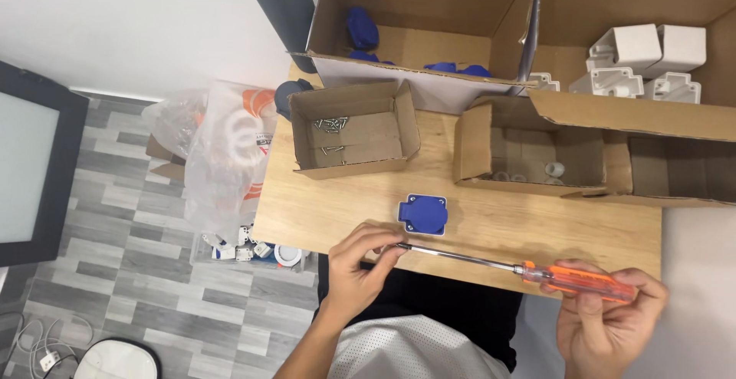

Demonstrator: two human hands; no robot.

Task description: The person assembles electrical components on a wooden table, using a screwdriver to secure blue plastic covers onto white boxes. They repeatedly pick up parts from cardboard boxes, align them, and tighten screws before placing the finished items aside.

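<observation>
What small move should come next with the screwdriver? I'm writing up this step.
Probably lower the tip onto the blue socket cover. The right hand holds the orange handle of the screwdriver, the left hand pinches its tip, seemingly seating a screw, and the cover lies just beyond on the table.

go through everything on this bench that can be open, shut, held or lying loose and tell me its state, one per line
Left hand: fingertips pinched at the screwdriver tip.
Right hand: closed around the orange handle.
Screwdriver: held level above the table edge.
Blue socket cover: lying flat, untouched.
Screw box: open, a few screws inside.
Middle box: open, small white parts inside.
Big box: open, blue parts inside.
</observation>
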